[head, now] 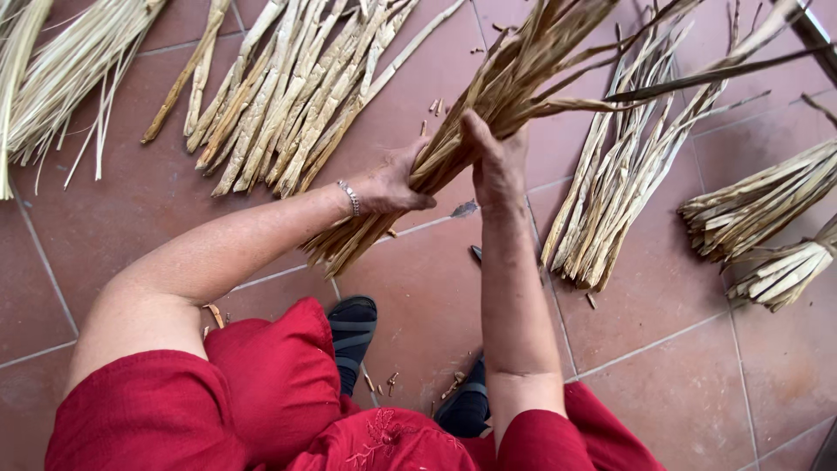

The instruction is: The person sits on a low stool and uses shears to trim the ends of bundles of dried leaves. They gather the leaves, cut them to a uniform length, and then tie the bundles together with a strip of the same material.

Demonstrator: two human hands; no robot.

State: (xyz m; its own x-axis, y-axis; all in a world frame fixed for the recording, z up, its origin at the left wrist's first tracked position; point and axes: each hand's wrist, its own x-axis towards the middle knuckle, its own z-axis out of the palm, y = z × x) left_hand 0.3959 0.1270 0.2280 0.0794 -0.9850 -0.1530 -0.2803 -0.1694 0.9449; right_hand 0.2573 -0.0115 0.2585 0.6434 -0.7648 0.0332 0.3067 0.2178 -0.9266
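Closest in, a red dress fills the bottom of the view, and below its hem two feet in dark sandals stand on the reddish tiled floor, with small scraps of dry fibre scattered around them.

Above the feet, both bare arms reach forward. The left hand, with a thin bracelet at the wrist, is wrapped tight around a bundle of dried leaves, thumb over the near side. The right hand is pressed against the same bundle just beside the left, fingers curled round it and thumb pointing up. So both hands are closed on the one bundle, held off the floor, over the middle of the tiles.

The bundle is pale tan to straw brown, made of long flat strips, dry and a little curled at the edges. Its cut ends hang down toward the feet in a fairly even clump, while the upper part fans out loosely up and to the right, with some darker strips sticking out.

Further off on the floor lie more bundles of the same stuff: a wide pile beyond the left hand, a finer, paler sheaf at the far left, a long bunch beyond the right hand, and two shorter tied bunches at the right edge.
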